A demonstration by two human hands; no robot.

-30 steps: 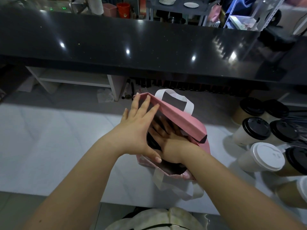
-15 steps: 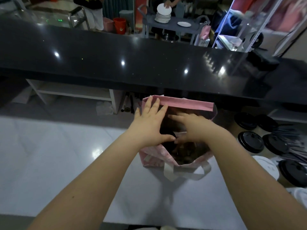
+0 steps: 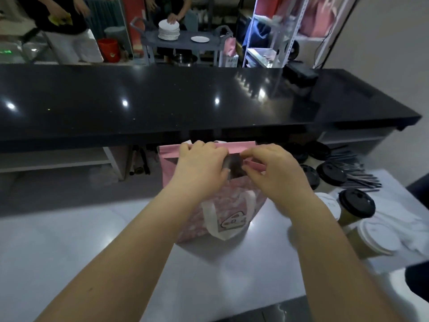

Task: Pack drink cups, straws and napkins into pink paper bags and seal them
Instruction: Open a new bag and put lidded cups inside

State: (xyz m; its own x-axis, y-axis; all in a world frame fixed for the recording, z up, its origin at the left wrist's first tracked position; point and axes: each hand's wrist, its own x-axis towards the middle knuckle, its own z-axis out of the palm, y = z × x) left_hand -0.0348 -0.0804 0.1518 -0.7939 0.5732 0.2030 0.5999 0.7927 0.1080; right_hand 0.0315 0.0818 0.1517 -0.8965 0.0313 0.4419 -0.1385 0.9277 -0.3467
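A pink paper bag [image 3: 197, 226] with a white handle and a cartoon print stands upright on the white table [image 3: 69, 252]. My left hand [image 3: 202, 166] grips the bag's top edge at the left. My right hand [image 3: 271, 168] pinches the near top edge at the right. Between the two hands a dark gap shows at the bag's mouth. Paper cups with black lids [image 3: 356, 203] and white lids [image 3: 376, 238] stand to the right of the bag. Dark straws [image 3: 357, 168] lie behind them.
A long black counter [image 3: 185, 101] runs across behind the bag, with shelves beneath it. White napkins [image 3: 399, 219] lie at the table's right edge. Beyond the counter stand a cart with stacked white plates [image 3: 169, 31], a metal shelf and people.
My right hand has come out of the bag. Both hands have moved up to its top edges and drawn them together. My view has tilted up, showing more of the room.
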